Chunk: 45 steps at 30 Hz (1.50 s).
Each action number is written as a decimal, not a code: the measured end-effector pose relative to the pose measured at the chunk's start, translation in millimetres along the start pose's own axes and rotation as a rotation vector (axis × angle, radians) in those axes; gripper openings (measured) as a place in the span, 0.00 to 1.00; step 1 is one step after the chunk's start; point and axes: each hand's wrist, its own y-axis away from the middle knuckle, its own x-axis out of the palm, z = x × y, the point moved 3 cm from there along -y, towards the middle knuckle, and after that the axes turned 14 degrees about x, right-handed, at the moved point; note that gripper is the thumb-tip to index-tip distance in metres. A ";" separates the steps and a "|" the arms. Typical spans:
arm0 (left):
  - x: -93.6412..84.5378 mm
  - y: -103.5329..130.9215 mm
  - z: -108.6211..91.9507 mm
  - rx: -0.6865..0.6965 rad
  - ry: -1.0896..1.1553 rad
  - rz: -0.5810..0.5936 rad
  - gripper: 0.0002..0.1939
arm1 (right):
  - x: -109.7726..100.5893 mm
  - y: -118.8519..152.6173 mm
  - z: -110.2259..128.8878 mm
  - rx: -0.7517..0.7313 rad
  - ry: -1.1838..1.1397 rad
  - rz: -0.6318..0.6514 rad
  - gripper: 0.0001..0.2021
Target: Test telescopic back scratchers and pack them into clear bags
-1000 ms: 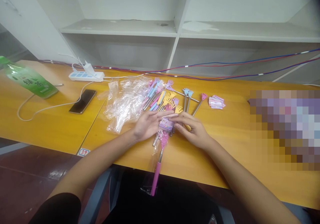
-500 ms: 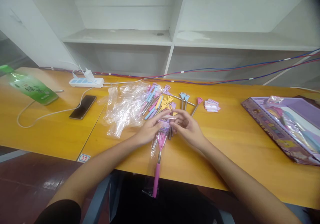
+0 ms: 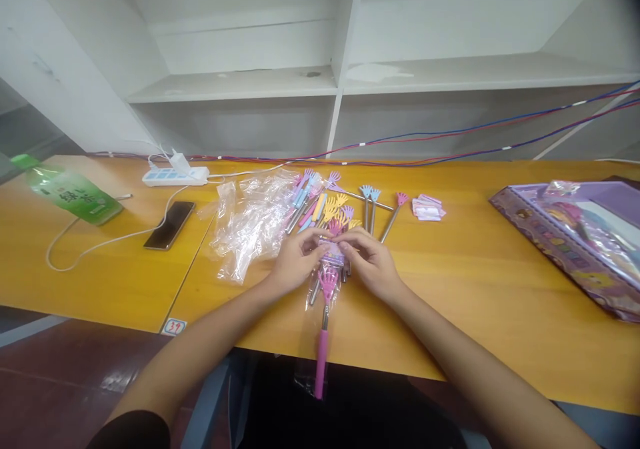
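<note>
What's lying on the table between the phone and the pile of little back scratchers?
In the head view, a heap of clear plastic bags lies between the phone and the back scratchers.

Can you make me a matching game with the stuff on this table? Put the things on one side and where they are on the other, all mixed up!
Things:
1. green bottle
2. phone
3. purple box
4. pink back scratcher

Places:
A. at the right end of the table
B. under both hands, its handle sticking out over the table's front edge
C. lying at the far left
D. between the bottle and the heap of clear bags, just in front of the power strip

Pairs: 1-C, 2-D, 3-A, 4-B
</note>
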 end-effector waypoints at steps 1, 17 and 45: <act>0.8 0.4 -0.9 0.010 -0.005 -0.004 0.13 | -1.2 1.0 1.0 -0.012 0.006 0.015 0.11; -5.0 -0.9 -14.5 0.162 -0.193 -0.024 0.10 | -15.7 7.3 14.0 0.053 0.048 0.130 0.22; -6.5 -9.1 -45.9 0.336 -0.467 0.485 0.06 | -10.2 13.5 11.9 0.122 0.094 0.103 0.27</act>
